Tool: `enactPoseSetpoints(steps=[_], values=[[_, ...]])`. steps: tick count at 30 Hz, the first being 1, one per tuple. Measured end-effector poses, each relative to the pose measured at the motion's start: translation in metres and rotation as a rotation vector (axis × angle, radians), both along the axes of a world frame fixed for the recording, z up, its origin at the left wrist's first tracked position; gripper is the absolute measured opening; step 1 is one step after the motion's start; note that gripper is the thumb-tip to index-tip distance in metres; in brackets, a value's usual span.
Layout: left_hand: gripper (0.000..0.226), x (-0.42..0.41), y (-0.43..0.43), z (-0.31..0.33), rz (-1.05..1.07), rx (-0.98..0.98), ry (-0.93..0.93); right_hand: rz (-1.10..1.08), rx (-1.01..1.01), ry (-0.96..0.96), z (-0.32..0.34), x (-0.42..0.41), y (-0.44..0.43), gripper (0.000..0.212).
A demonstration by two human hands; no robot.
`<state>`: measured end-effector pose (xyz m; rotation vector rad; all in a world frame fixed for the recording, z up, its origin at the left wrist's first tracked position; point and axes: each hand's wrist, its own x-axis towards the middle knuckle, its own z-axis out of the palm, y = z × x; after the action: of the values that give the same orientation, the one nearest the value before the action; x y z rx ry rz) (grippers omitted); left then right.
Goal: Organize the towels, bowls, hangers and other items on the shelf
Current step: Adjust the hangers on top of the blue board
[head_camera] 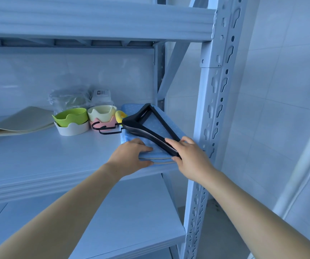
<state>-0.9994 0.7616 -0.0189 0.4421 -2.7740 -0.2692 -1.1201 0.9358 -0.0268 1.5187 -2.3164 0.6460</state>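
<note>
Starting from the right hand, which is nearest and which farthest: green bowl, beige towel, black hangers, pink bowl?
1. Black hangers, held by the right hand
2. Pink bowl, just left
3. Green bowl, farther left
4. Beige towel, far left

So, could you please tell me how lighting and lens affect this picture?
Head view: a cool blue cast tints everything; wide-angle distortion slants and bows the shelf upright; the black hangers and blue towel in front are sharp; the plastic-wrapped packs behind look soft; faint glare on the back wall.
</note>
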Motion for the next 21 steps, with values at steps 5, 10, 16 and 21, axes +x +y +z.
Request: enactPoseSetpoints(steps=[5, 10, 16, 21], values=[[0.049, -0.003, -0.004, -0.001, 0.008, 0.003, 0.015, 0.014, -0.039, 0.002, -0.002, -0.003, 0.0, 0.056], [0.048, -0.008, -0.008, -0.001, 0.032, 0.021, 0.025, 0.008, -0.072, -0.045, -0.003, -0.008, -0.008, 0.056], [0.05, -0.018, -0.016, 0.003, 0.073, 0.013, -0.019, -0.03, -0.11, -0.121, -0.004, -0.019, -0.021, 0.058], [0.054, -0.027, -0.027, 0.018, 0.077, -0.051, -0.082, -0.049, -0.098, -0.079, -0.004, -0.022, -0.023, 0.055]])
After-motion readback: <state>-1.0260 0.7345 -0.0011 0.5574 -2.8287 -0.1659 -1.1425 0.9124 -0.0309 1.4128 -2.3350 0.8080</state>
